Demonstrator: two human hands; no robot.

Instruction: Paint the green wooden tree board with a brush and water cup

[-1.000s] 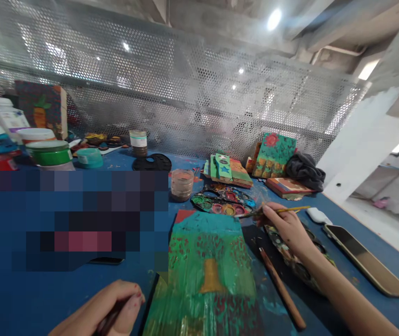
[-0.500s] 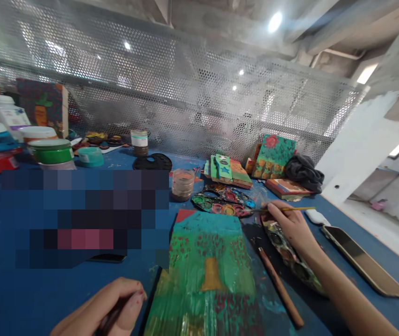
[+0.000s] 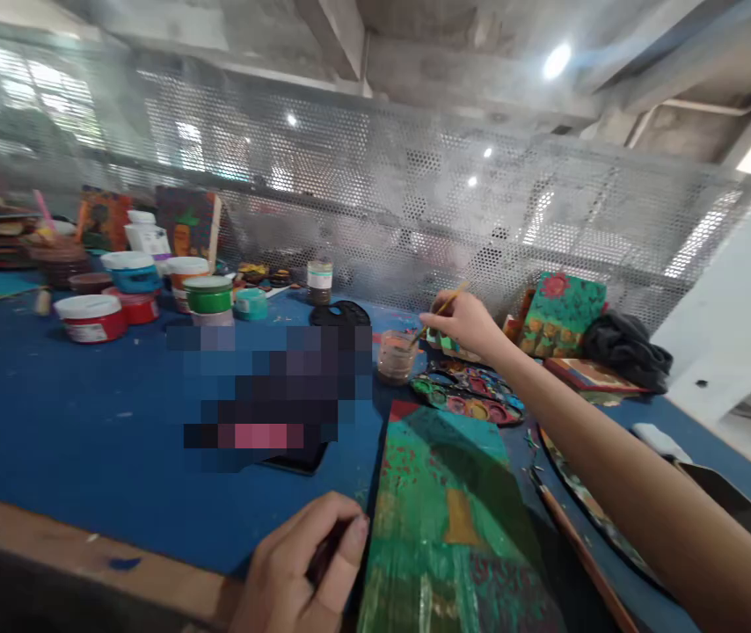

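My right hand (image 3: 464, 323) pinches a thin paintbrush (image 3: 449, 301) with a yellowish handle. The brush slants down to the mouth of a clear jar of cloudy, brownish water (image 3: 396, 360); whether its tip is wet I cannot tell. Below lies a painted canvas (image 3: 415, 501) in greens and turquoise, with a brown trunk and dark red marks. Beside its lower left edge rests my left hand (image 3: 306, 563), fingers curled, the thumb close to the forefinger; what is inside is hidden. A paint palette (image 3: 474, 394) with many colours lies just beyond the canvas.
Paint tubs (image 3: 209, 295) and a white bottle (image 3: 147, 236) stand at the left back. Right of the canvas lie another brush (image 3: 579, 549), a second palette (image 3: 586, 510) and a phone (image 3: 738, 501). A dark cloth (image 3: 630, 350) sits by a flower painting (image 3: 564, 312).
My right hand has carried the paintbrush leftward and away from me, from the palettes to the water jar. My left hand stays by the canvas edge. The view has turned left.
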